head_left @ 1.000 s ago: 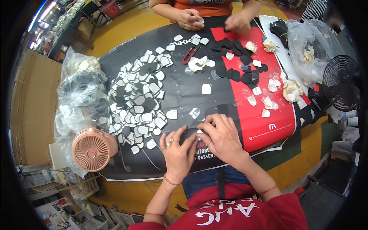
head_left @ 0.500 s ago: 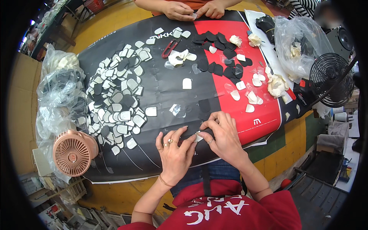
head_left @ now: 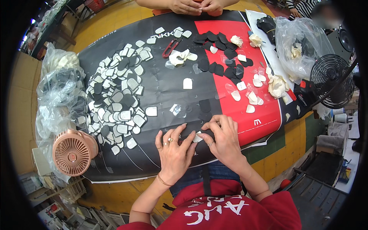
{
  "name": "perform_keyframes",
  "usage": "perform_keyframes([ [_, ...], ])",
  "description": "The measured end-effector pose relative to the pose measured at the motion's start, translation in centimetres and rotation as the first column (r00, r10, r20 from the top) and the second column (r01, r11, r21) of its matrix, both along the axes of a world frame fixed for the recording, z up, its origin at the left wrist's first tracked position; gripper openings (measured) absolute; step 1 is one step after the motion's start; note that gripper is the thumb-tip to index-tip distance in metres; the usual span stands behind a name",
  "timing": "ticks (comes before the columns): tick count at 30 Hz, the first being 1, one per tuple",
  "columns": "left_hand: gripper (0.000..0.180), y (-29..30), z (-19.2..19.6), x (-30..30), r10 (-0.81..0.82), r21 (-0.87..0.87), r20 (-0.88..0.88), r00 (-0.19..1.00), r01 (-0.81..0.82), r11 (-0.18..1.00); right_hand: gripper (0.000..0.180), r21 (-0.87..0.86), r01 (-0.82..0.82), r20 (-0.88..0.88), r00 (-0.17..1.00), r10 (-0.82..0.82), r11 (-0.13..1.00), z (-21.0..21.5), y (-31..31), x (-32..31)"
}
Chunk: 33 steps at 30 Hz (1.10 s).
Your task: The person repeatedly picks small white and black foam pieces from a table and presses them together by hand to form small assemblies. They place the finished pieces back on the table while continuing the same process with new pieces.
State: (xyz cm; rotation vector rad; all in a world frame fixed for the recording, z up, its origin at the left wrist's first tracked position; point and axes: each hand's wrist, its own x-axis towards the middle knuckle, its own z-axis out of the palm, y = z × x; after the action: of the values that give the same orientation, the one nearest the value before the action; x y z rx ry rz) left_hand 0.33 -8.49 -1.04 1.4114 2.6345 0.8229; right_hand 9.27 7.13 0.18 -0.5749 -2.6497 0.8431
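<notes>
Near the front edge of the table, a small cream-white patch [head_left: 197, 137] is between my two hands. My left hand [head_left: 174, 151] has its thumb and index finger pinched at the patch's left side, while its other fingers rest spread on the black sheet. At the patch's right side, my right hand [head_left: 225, 140] is closed with thumb and index finger on it; a dark edge shows beside these fingertips. Just beyond lie black rounded pads [head_left: 204, 105] and a crumpled clear film scrap [head_left: 175, 110]. A single white rounded pad [head_left: 187, 83] lies farther off.
A large heap of white-and-black rounded pads [head_left: 119, 96] covers the left. Red thread snips [head_left: 171, 48] lie at the back. Black pads [head_left: 230, 73] and cream peelings [head_left: 276, 86] spread over the red area. A pink fan [head_left: 73, 153] and a black fan [head_left: 331, 80] flank the table. A co-worker's hands [head_left: 199, 7] are opposite.
The patch between my fingertips has tilted slightly and shows more of its face. My hands have barely shifted. The co-worker's hands have drawn back and come together.
</notes>
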Motion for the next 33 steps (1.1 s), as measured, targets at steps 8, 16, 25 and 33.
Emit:
perform_keyframes([
  [8,0.031,0.1,-0.1,0.2,0.001,0.000,-0.022,1.000,-0.001,1.000,0.016,-0.066,0.026,0.038,0.999,-0.024,0.998,-0.1,-0.1,-0.4],
  [16,0.031,0.1,-0.3,0.2,-0.008,-0.007,-0.048,0.999,0.008,1.000,0.014,0.023,-0.035,0.050,0.998,0.033,0.999,-0.2,-0.2,-0.5],
  [25,0.033,-0.3,0.6,-0.1,-0.079,-0.085,-0.062,0.995,0.074,0.994,0.018,0.170,-0.266,0.000,0.963,0.270,0.949,-0.8,-0.7,2.7],
  [33,0.023,-0.9,2.8,-3.4,-0.208,0.162,0.516,0.831,0.144,0.976,0.022,0.353,-0.229,-0.218,0.923,0.318,0.907,-1.0,1.0,3.5],
])
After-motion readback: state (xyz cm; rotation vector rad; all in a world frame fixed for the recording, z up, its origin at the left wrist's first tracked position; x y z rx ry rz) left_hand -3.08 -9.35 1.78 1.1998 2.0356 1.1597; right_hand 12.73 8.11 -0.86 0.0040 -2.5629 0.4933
